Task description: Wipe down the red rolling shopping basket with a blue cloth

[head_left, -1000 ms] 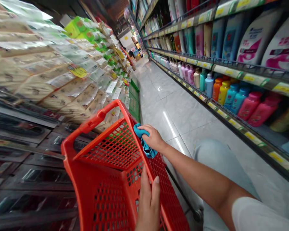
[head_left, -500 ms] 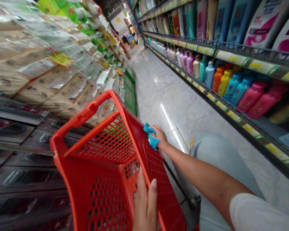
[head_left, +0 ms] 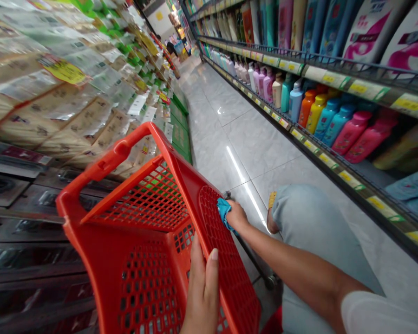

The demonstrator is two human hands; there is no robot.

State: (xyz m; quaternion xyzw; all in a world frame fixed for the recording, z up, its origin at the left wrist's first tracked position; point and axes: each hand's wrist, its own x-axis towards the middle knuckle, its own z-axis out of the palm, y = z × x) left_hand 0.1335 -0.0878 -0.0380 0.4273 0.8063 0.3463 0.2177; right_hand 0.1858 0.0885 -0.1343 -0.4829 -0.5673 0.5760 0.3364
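A red plastic shopping cart (head_left: 183, 181) with mesh sides stands tilted in my view, its basket holding nothing I can see. My left hand (head_left: 202, 290) grips the near side rim, fingers inside the basket and thumb outside. On the outer face of that same side, my right hand (head_left: 237, 217) is closed around a crumpled blue cloth (head_left: 223, 209) pressed to the mesh panel. Part of the cloth is hidden by my fingers.
Packaged goods (head_left: 66, 106) are stacked on the left above boxed items (head_left: 28, 255). Shelves of colourful bottles (head_left: 329, 118) line the right. A shiny tiled floor (head_left: 212, 106) runs between them. My bent knee (head_left: 306, 222) is beside the cart; a caster (head_left: 271, 281) shows below.
My right hand has moved the blue cloth down along the cart's outer side. My left hand keeps its hold on the rim. The view has shifted slightly.
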